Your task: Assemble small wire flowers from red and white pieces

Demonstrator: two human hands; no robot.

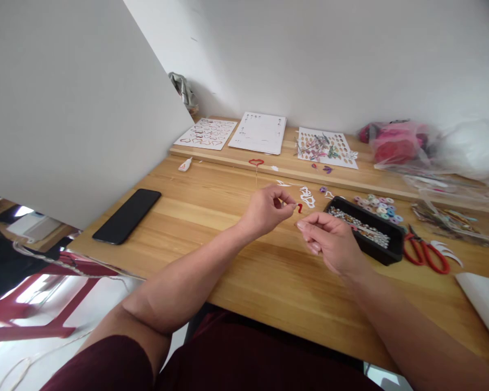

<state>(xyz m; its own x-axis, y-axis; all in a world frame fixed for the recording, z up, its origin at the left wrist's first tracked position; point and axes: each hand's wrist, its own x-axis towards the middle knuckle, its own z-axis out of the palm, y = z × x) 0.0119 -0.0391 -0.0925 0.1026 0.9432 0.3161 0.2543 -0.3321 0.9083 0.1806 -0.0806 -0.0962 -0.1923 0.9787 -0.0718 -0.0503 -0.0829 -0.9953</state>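
Note:
My left hand (267,209) hovers over the wooden table (212,217), its fingers pinched on a small red curled paper strip (299,207). My right hand (330,241) sits just to its right, fingers curled and pinched together close to the same red piece; what it holds is too small to name. A black tray (393,252) of beads lies right behind my right hand. White paper cut-outs (307,196) lie on the table just beyond both hands.
A black phone (127,215) lies at the left. Red scissors (426,252) rest right of the tray, with coloured paper coils (378,206) behind it. Three printed sheets (261,132) sit on a raised ledge, beside a red heart shape (256,162), a glue tube (185,164) and plastic bags (395,142).

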